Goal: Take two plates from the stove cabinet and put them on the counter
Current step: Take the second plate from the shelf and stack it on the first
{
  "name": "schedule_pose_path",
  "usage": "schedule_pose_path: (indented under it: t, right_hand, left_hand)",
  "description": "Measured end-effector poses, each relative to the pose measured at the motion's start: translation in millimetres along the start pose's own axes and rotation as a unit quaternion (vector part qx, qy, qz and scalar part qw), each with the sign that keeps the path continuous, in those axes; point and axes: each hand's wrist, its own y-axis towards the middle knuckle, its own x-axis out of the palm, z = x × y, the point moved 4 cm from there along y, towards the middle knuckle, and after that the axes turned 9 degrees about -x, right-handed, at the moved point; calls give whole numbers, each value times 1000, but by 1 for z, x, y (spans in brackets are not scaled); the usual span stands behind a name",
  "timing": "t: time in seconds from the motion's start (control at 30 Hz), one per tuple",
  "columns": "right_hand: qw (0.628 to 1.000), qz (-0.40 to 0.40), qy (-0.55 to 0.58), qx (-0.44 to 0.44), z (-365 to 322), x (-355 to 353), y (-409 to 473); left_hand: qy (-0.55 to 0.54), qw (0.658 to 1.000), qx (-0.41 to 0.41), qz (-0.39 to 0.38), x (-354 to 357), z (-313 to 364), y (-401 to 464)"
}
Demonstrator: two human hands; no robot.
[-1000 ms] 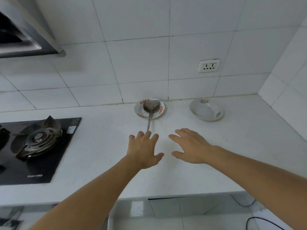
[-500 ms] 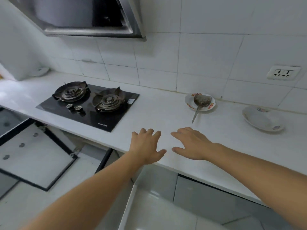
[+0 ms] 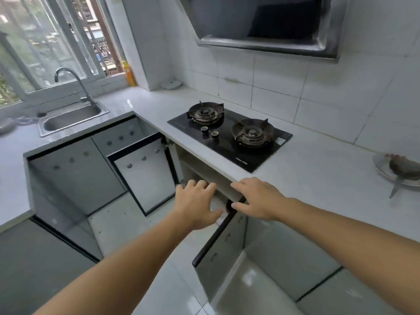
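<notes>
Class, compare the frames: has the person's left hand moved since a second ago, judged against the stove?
Yes. The left hand has gone from the counter right of the stove to below the counter edge, in front of the open stove cabinet.

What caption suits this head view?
Both hands reach toward the open cabinet under the stove.

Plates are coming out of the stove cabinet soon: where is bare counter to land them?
Bare counter lies between the stove and the plate with the spatula. A second strip runs left of the stove toward the sink. The front edge by both hands, left and right, is narrow.
</notes>
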Motion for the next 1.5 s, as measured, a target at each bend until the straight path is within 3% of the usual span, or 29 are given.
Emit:
schedule_pose_path:
  t: [0.2, 0.4, 0.87, 1.17, 1.5]
  right_hand:
    - [999, -17, 7, -40, -103, 28, 87]
    - [997, -15, 6, -71, -161, 44, 162]
    - [996, -34, -13, -78, -153, 47, 334]
    - [998, -42, -19, -42, -128, 47, 424]
    - [993, -31, 27, 106, -91, 65, 518]
  left_hand:
    - [21, 998, -56, -11, 11, -138, -30]
    - [30, 994, -107, -25, 18, -233, -32]
    - [36, 988, -142, -47, 38, -347, 76]
    - [30, 995, -82, -43, 56, -396, 189]
    - [13, 995, 69, -69, 94, -432, 336]
